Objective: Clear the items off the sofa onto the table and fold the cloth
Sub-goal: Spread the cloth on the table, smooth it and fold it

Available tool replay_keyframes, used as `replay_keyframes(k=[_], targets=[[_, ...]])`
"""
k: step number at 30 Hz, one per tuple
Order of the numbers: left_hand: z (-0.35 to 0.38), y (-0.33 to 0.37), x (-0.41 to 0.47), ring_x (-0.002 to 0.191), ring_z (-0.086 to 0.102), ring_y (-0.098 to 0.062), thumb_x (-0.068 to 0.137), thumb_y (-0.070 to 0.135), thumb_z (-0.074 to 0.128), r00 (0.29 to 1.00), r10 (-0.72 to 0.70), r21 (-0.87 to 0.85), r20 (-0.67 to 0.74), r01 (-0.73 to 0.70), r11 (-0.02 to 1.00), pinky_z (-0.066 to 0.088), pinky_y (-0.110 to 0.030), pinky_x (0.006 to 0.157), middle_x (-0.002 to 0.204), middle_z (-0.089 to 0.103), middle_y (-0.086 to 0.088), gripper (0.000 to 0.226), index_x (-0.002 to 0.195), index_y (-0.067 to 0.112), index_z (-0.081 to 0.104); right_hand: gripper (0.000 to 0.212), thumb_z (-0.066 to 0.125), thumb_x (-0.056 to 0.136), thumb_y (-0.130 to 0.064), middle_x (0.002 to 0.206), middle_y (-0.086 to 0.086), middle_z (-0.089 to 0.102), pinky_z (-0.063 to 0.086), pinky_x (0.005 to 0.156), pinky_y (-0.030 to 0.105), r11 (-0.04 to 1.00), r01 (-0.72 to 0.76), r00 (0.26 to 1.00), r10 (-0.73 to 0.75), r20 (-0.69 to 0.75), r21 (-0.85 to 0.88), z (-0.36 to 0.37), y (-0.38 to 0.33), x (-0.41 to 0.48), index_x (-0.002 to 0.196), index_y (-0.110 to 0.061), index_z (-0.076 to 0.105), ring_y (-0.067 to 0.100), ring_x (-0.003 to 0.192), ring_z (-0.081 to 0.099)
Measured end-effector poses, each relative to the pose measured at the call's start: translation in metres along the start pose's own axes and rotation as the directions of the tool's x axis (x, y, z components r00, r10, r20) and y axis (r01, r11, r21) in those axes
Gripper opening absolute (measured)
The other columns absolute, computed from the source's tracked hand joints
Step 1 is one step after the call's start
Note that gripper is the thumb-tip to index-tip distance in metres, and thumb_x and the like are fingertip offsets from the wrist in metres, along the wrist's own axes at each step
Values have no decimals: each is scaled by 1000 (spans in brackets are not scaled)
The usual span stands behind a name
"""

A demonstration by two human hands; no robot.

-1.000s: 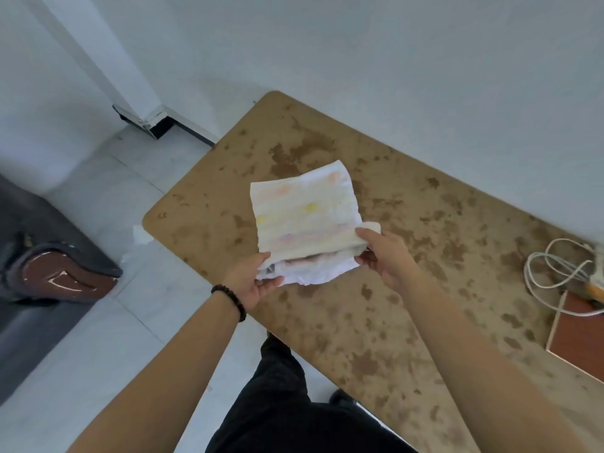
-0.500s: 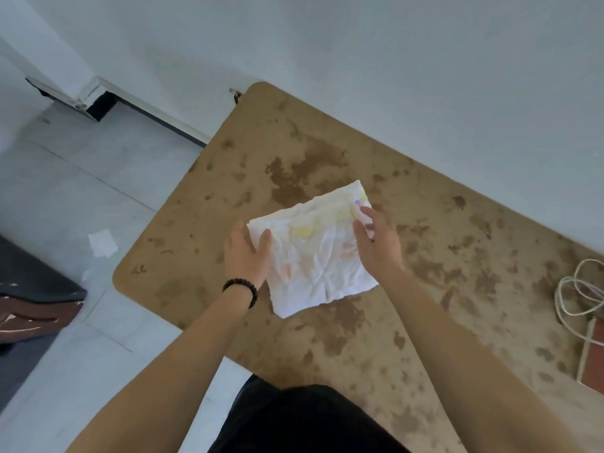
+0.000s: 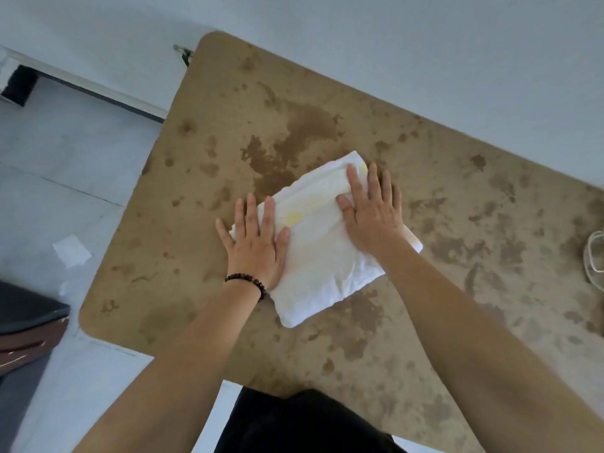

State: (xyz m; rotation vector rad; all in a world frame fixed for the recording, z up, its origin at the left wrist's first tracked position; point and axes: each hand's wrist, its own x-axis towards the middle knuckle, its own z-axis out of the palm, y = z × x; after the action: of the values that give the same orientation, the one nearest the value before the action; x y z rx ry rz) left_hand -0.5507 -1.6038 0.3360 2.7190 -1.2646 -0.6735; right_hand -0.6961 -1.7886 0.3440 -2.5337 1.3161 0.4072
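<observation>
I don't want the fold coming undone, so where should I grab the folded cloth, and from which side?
Probably its near edge, from the person's side, pinching all layers: the cloth lies flat on the table, and that edge is bare between the left hand and right hand pressing it.

A brown table [image 3: 425,322] with rounded corners and dark, blotchy stains stands against a pale wall [image 3: 425,44]. A folded white cloth [image 3: 323,256] with faint yellow marks lies flat near its middle, at a slant to the table's edges. A loop of white cable [image 3: 593,256] lies at the far right, cut off by the frame.
</observation>
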Motion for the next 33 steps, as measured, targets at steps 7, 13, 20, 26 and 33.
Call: replay_keyframes(k=[7,13,20,26,33], targets=[[-41,0,2,149,6,-23,90,73,13,992,81,-41,97,-78,996,2,-57,117,162,12,-5,85,155,19,1,61,31,102,-51,162,15,17,5,122,47,958,-48,970,112,-215,284,-32,-13,-83,155,-20,25,31,151,6],[-75,38,58,125,45,-32,79,79,44,973,135,-90,186,-120,989,38,-50,102,137,50,-12,87,133,10,41,80,55,88,-63,155,-8,22,31,113,44,147,-528,669,678,303,837,-15,-33,-175,152,-33,18,18,143,26],[-65,69,60,73,61,-16,70,71,49,870,172,-142,462,-119,983,42,-29,55,83,65,4,64,99,14,59,57,82,66,-57,104,-15,72,56,74,23,-278,-478,723,414,553,833,2,-48,-163,112,-31,61,3,92,70],[-74,42,-15,72,65,-10,84,58,59,920,169,-575,354,71,815,49,-27,61,77,69,11,30,85,29,64,47,79,77,-43,110,-9,72,59,83,34,-208,-401,791,412,452,892,-10,-38,-174,118,-30,60,12,99,69],[-115,28,-132,104,63,-11,84,50,67,983,-177,-886,41,118,449,52,-23,75,113,62,13,43,117,28,51,28,73,81,-51,96,-22,70,53,67,20,145,-246,948,243,207,958,-79,-18,-221,103,-41,59,0,87,68]])
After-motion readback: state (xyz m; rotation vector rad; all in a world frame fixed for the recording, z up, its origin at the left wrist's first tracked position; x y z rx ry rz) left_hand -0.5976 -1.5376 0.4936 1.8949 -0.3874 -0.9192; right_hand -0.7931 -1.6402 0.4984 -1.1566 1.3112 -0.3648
